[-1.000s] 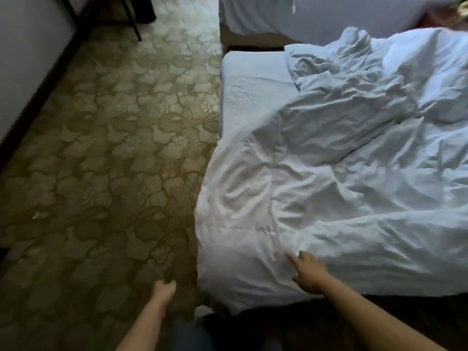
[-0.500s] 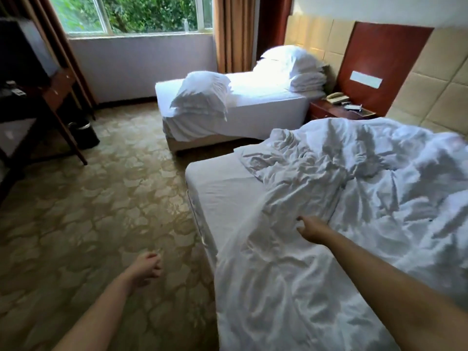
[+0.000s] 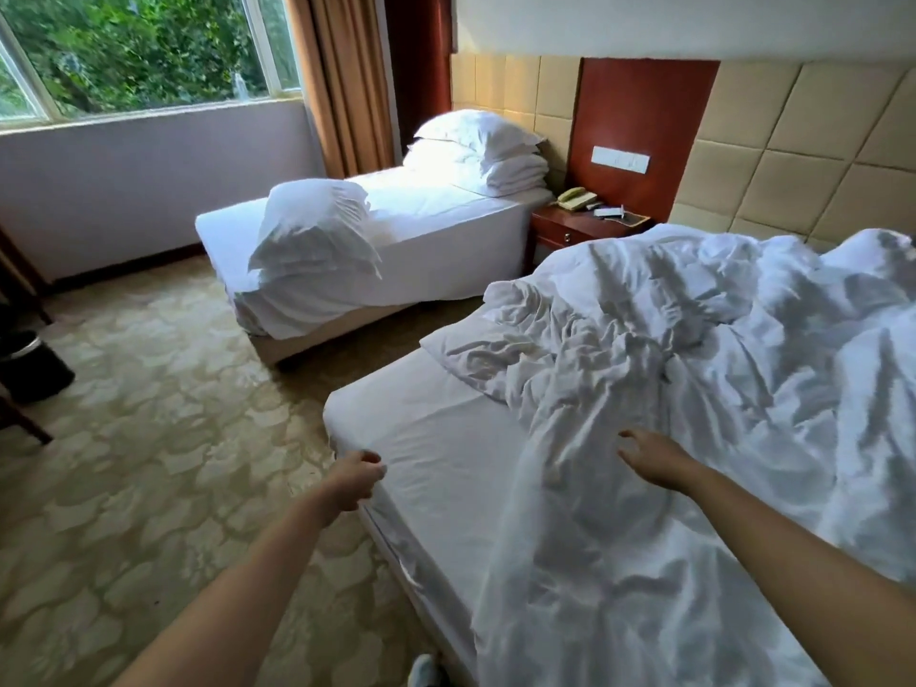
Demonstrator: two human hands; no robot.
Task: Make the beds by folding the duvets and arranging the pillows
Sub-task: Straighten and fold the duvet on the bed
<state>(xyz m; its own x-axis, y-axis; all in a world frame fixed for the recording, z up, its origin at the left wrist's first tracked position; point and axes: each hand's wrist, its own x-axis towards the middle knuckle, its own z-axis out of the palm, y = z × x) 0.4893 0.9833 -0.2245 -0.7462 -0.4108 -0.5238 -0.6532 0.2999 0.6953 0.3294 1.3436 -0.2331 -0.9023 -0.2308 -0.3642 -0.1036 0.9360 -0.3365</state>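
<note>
A crumpled white duvet (image 3: 694, 389) covers the right side and head of the near bed (image 3: 436, 438), leaving its left strip of sheet bare. My right hand (image 3: 649, 453) hovers with spread fingers just over the duvet's left fold and holds nothing. By the mattress's left edge, my left hand (image 3: 354, 480) has loosely curled fingers and is empty. The far bed (image 3: 446, 230) carries a folded duvet (image 3: 317, 230) at its foot and stacked white pillows (image 3: 486, 146) at its head. No pillow shows on the near bed.
A wooden nightstand (image 3: 580, 225) with a phone (image 3: 572, 198) stands between the beds at the headboard wall. A dark bin (image 3: 29, 364) and furniture legs sit at the far left. Patterned carpet (image 3: 163, 414) spreads left of the beds, below the window.
The view has lifted from the bed's foot to the whole room. My right hand moved from the duvet's lower edge up along its left fold. My left hand went from over the floor to the mattress edge.
</note>
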